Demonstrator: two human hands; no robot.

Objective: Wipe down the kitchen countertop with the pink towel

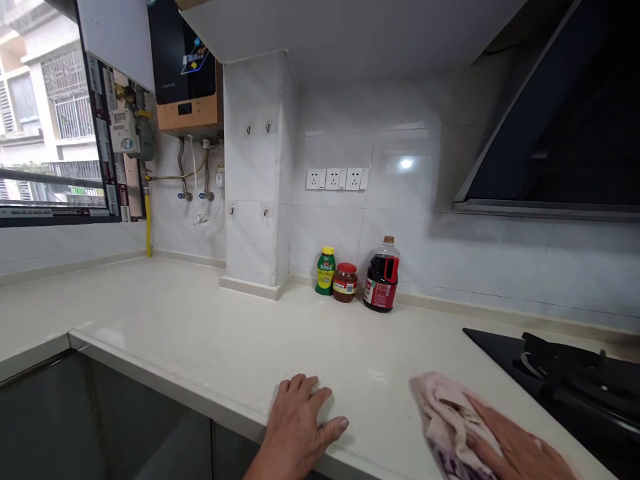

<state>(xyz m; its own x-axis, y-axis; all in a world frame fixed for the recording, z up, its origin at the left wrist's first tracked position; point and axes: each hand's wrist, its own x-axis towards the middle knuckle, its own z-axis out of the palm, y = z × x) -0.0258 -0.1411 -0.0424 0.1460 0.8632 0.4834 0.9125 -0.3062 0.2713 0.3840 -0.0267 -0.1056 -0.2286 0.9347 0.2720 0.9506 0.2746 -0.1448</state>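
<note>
My left hand point(299, 427) rests on the front edge of the pale countertop point(210, 333), fingers spread, holding nothing. To the right, my right hand point(520, 440) has hold of a pinkish-white cloth point(440, 407) with a dark purple patterned end. The cloth lies bunched against the counter, just left of the black gas stove point(540, 393). Part of the right hand is cut off by the bottom of the view, and its fingertips are partly hidden in the folds.
Against the tiled wall stand a green squeeze bottle point(325, 272), a red-lidded jar point(345, 283) and a large dark sauce bottle point(381, 277). A range hood point(560, 127) overhangs the stove. A wall pillar point(253, 173) juts out at the back, left of the bottles.
</note>
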